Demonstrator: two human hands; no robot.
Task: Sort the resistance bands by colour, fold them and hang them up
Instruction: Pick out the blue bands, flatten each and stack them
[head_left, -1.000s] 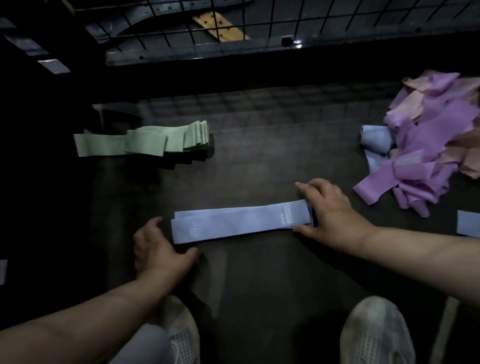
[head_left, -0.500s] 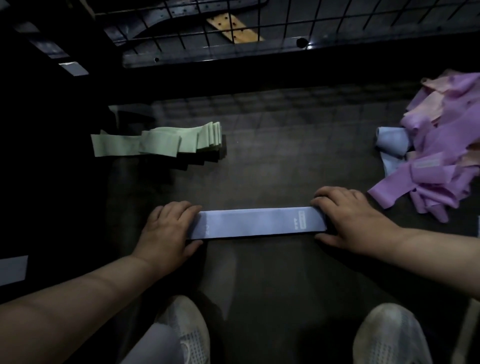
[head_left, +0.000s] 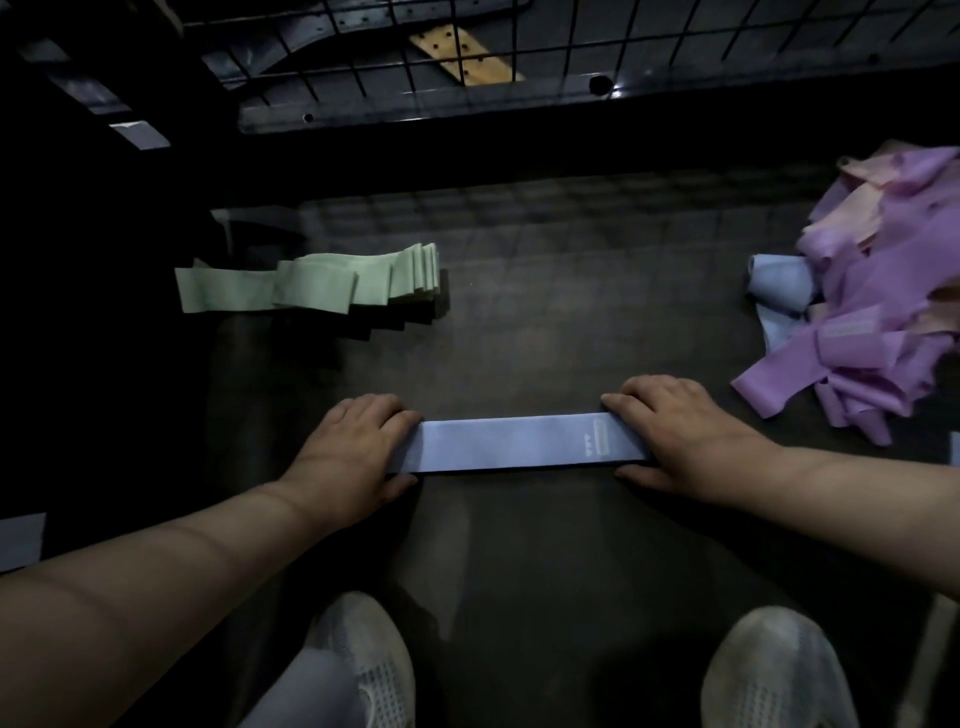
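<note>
From my remote seat I look straight down on a dark floor (head_left: 545, 322), where one blue band (head_left: 519, 444) lies flat and stretched crosswise just ahead of two white shoes (head_left: 374, 654). The left hand (head_left: 353, 447) covers the band's left end, fingers laid nearly straight over the top and thumb along the near edge, pressing it down rather than gripping. The right hand (head_left: 675, 431) does the same on the right end, fingers slightly bent over the far edge and thumb at the near side, just beside a small pale printed mark (head_left: 597, 439). Neither hand closes round anything. Further off to the left sits a row of folded green bands (head_left: 311, 283), overlapping one another and well apart from the blue one. At the right edge is a loose heap of purple and pink bands (head_left: 883, 322), unsorted and tangled, with a pale blue band (head_left: 779, 283) rolled against its left side. Beyond the floor runs a black wire grid (head_left: 519, 47) with a pale wooden strip (head_left: 467, 57) behind it.
</note>
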